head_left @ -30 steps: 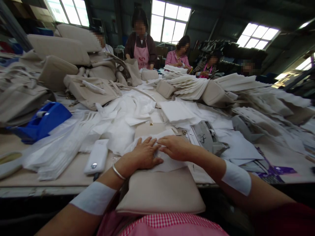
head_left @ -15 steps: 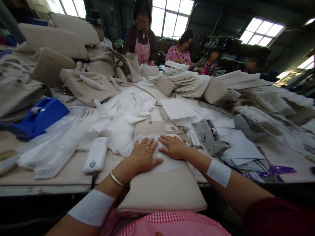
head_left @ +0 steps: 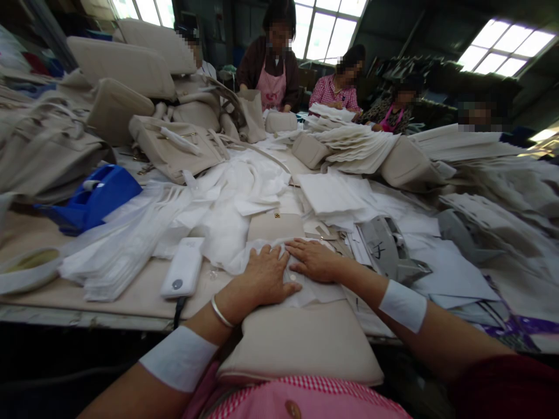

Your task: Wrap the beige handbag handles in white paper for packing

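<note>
My left hand lies flat with its fingers spread on a thin white sheet. Close beside it, my right hand also rests flat on that sheet, fingers stretched out. Under the sheet is a beige bag, whose near end hangs past the table edge toward my apron. Its flap is turned away from me at the far side and carries a small gold clasp. A pale round button shows through the sheet between my hands.
A white power bank with a cable and a blue tape dispenser are on the left. To the right stands a grey tape dispenser. Beige bags and white paper stacks fill the far side, where several people work.
The whole view has shifted, so things appear farther right. Both hands stay flat on the white sheet in nearly the same place on the bag.
</note>
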Demonstrator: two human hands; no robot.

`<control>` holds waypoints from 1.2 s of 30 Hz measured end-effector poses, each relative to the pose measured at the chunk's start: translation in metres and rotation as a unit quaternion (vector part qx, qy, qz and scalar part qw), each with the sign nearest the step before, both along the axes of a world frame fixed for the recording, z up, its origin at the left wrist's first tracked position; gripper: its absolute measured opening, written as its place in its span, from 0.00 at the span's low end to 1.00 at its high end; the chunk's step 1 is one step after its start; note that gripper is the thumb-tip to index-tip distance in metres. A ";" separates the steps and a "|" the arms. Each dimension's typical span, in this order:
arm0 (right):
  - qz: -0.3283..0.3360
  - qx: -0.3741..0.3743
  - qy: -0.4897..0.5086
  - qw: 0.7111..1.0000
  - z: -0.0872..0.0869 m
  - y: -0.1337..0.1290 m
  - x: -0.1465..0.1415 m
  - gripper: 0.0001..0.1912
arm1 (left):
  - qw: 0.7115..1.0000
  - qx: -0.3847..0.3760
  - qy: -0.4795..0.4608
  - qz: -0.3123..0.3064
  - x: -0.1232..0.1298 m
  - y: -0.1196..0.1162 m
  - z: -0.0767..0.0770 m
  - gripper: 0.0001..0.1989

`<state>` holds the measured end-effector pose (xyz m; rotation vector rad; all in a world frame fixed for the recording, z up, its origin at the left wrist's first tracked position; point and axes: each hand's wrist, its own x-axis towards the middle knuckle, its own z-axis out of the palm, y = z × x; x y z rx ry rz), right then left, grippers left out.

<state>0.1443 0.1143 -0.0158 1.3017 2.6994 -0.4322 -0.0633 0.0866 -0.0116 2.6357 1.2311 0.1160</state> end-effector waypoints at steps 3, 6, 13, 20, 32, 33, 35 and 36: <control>0.001 -0.001 -0.042 0.999 0.009 0.024 0.006 0.29 | 1.000 -0.007 0.011 -0.006 0.001 0.002 0.001 0.40; -0.042 0.000 -0.075 0.996 0.020 0.062 0.002 0.26 | 1.000 -0.012 0.018 -0.006 0.001 0.003 0.002 0.40; -0.137 -0.019 -0.079 0.987 0.020 0.133 -0.038 0.30 | 1.000 -0.007 0.020 -0.005 0.001 0.004 0.001 0.41; -0.169 -0.032 -0.063 0.983 0.027 0.150 -0.037 0.39 | 1.000 -0.019 0.023 -0.003 0.001 0.003 0.003 0.41; -0.193 -0.024 0.051 0.980 0.058 0.143 -0.030 0.21 | 0.998 -0.055 0.024 0.000 0.000 0.004 0.001 0.45; -0.186 -0.032 0.060 0.980 0.062 0.138 -0.027 0.19 | 0.998 -0.054 0.021 -0.003 0.000 0.004 0.000 0.45; -0.171 -0.044 0.085 0.981 0.065 0.126 -0.021 0.16 | 0.999 -0.045 0.013 -0.011 -0.001 0.005 0.000 0.44; -0.164 -0.047 0.103 0.980 0.066 0.120 -0.019 0.14 | 0.999 -0.041 0.010 -0.014 -0.001 0.005 0.000 0.43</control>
